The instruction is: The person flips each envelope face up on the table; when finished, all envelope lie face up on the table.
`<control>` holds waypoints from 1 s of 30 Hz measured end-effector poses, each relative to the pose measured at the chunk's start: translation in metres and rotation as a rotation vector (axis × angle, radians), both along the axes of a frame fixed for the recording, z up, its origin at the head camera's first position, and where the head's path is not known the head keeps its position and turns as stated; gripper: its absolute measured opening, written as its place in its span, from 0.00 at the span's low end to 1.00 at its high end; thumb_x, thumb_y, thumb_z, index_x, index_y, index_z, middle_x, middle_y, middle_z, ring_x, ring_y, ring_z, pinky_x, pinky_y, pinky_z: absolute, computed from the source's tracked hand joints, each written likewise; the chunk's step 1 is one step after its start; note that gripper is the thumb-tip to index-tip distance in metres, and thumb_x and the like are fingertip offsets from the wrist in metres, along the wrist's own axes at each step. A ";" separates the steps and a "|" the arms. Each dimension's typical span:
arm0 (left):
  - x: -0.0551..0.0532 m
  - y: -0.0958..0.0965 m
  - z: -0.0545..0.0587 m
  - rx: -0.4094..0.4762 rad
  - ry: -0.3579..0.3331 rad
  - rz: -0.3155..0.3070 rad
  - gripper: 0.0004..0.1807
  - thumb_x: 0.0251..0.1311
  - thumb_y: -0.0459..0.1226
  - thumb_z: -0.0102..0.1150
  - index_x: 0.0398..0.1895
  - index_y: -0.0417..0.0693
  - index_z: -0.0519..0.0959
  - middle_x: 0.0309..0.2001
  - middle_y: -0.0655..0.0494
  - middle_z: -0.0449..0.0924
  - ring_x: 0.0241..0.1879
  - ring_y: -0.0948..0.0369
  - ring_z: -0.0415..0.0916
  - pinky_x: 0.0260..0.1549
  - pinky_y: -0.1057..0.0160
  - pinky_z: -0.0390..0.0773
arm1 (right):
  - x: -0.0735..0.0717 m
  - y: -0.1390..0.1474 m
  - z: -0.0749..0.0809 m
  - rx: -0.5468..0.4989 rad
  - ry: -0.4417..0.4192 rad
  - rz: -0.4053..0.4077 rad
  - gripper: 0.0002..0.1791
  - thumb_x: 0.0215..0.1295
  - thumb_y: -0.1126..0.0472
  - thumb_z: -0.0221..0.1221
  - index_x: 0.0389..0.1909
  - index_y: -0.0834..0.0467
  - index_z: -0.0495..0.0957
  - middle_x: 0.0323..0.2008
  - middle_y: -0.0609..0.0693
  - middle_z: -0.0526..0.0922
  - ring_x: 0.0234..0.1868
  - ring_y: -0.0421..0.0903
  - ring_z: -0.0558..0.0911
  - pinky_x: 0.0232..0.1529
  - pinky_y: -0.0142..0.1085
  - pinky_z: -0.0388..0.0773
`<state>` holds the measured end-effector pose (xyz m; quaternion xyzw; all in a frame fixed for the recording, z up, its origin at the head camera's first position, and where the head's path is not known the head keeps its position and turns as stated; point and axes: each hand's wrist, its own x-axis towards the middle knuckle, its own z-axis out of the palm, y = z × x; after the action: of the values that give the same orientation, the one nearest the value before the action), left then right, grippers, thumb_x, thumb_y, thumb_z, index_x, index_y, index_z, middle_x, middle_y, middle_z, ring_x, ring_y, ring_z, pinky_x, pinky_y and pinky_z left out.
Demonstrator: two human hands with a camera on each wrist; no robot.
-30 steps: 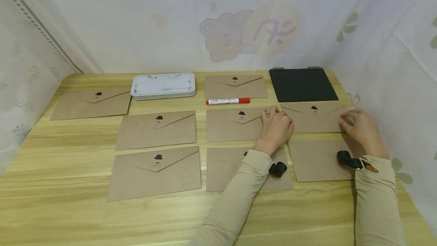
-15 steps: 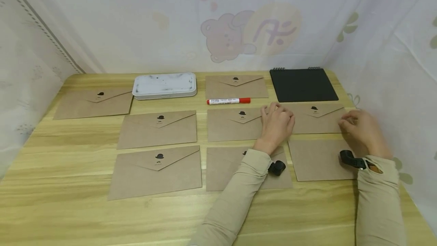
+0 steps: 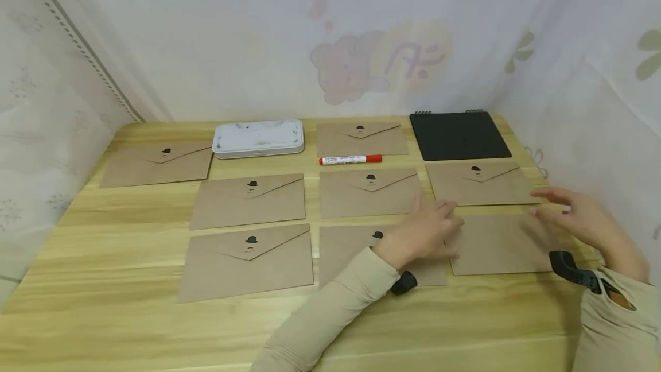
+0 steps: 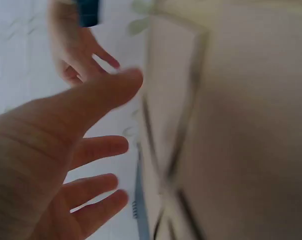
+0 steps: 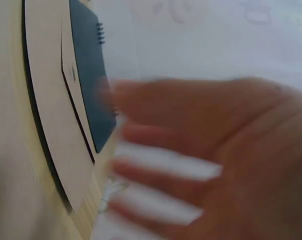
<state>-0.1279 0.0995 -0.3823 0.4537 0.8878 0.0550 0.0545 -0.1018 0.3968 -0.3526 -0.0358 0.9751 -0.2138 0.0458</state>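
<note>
My left hand (image 3: 423, 231), fingers spread, hovers over the front middle envelope (image 3: 343, 251) and the left edge of the front right envelope (image 3: 503, 245), which shows a plain face. Fingers and thumb are apart in the left wrist view too, with nothing between them. My right hand (image 3: 588, 220) is by the right ends of that plain envelope and of the right envelope behind it (image 3: 454, 188), whose closed flap carries a hat print. It looks relaxed and holds nothing; the right wrist view blurs its fingers (image 5: 156, 170). Whether either hand touches paper I cannot tell.
More brown envelopes lie in rows, among them one at the far left (image 3: 155, 171) and one in the middle (image 3: 361, 200). Behind stand a white tin case (image 3: 258, 138), a red-capped marker (image 3: 351, 160) and a black spiral notebook (image 3: 459, 136). Curtains (image 3: 594, 131) border the table.
Both hands have left the right envelope with the hat print, whose flap corner is now in full view. They have come nearer the front, the right also farther right. The head view has shifted slightly.
</note>
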 end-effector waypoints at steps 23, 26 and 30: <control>0.010 -0.009 -0.018 -0.134 -0.051 -0.122 0.51 0.40 0.70 0.58 0.70 0.62 0.58 0.71 0.66 0.50 0.68 0.69 0.46 0.65 0.46 0.34 | 0.050 0.008 -0.047 -0.261 -0.145 0.143 0.51 0.47 0.67 0.68 0.70 0.64 0.49 0.67 0.75 0.34 0.64 0.74 0.32 0.49 0.75 0.33; 0.010 -0.007 -0.018 -0.112 -0.055 -0.121 0.49 0.42 0.69 0.59 0.69 0.62 0.60 0.70 0.66 0.52 0.68 0.69 0.48 0.64 0.44 0.36 | 0.050 0.010 -0.049 -0.273 -0.143 0.147 0.52 0.46 0.69 0.68 0.70 0.63 0.48 0.67 0.74 0.33 0.65 0.71 0.30 0.50 0.74 0.31; 0.011 -0.003 -0.018 -0.110 -0.041 -0.115 0.46 0.44 0.68 0.58 0.67 0.64 0.62 0.69 0.67 0.54 0.67 0.70 0.49 0.63 0.43 0.37 | 0.052 0.014 -0.053 -0.258 -0.136 0.141 0.53 0.45 0.68 0.69 0.70 0.64 0.48 0.67 0.74 0.33 0.66 0.69 0.30 0.50 0.73 0.30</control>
<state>-0.1173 0.0969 -0.4007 0.4991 0.8606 0.0121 0.1007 -0.0502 0.4105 -0.4052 -0.0951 0.9293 -0.3357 0.1214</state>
